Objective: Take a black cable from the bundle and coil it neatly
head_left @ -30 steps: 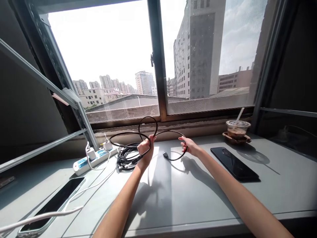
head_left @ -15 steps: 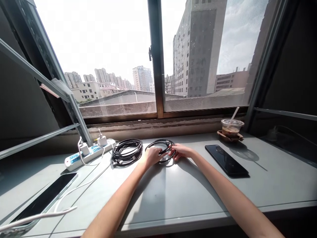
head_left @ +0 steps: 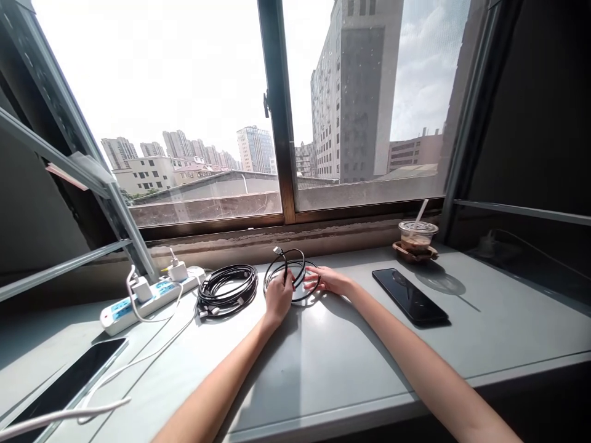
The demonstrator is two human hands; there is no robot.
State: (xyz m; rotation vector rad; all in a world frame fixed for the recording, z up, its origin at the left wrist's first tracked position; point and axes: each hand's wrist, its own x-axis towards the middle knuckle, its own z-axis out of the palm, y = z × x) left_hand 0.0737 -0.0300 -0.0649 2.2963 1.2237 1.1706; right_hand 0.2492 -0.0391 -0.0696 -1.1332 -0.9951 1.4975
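Note:
A loosely looped black cable [head_left: 299, 300] lies near the middle of the table. My left hand [head_left: 279, 296] is closed on it, and the cable's end with a silver connector [head_left: 277, 250] points up above the fist. At the loop's right side is my right hand [head_left: 330, 280], its fingers loosely around the cable and partly hidden by it. To the left of my left hand rests a thicker coil of black cables [head_left: 228, 290], with several light-coloured connectors showing; neither hand touches it.
A white power strip [head_left: 154, 299] with plugged-in chargers and white cords stands left. A dark-screened device [head_left: 69, 381] lies at front left. At right are a black phone [head_left: 410, 297] and a lidded drink cup [head_left: 415, 237] in a brown holder. A window runs behind the table.
My left hand has turned upright and raised the cable's connector end above the loops. My right hand's fingers have loosened at the loop's right side. The whole view has shifted slightly.

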